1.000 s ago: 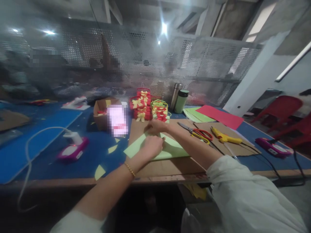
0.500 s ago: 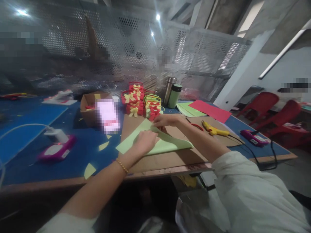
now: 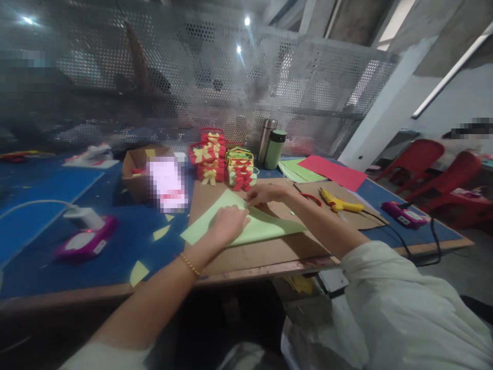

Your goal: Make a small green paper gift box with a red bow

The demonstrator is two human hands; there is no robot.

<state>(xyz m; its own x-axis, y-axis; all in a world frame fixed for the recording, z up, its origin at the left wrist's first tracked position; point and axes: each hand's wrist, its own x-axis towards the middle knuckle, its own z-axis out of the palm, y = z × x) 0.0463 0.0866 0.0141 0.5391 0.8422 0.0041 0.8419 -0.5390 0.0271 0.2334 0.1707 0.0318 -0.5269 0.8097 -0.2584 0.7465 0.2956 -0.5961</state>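
A light green sheet (image 3: 269, 229) lies on brown cardboard at the table's front, with one long edge slanting down to the right. My left hand (image 3: 228, 224) rests on the middle of it, fingers curled together and pressing it down. At the sheet's far edge, my right hand (image 3: 264, 195) pinches with bent fingers, close to the left fingertips. The exact grip of both sets of fingertips is partly hidden. I cannot tell whether the sheet is paper or felt.
Behind stand red and green bow-trimmed baskets (image 3: 211, 159), a steel flask (image 3: 266, 141) and a green bottle (image 3: 275, 150). To the right lie a yellow glue gun (image 3: 339, 202), red sheets (image 3: 333, 171) and a purple power block (image 3: 403, 215). A cardboard box (image 3: 133, 174) stands left.
Brown cardboard showed beside my left fingertips earlier; green sheet now covers that spot. My right fingers have shifted slightly along the edge. The view has moved a little.
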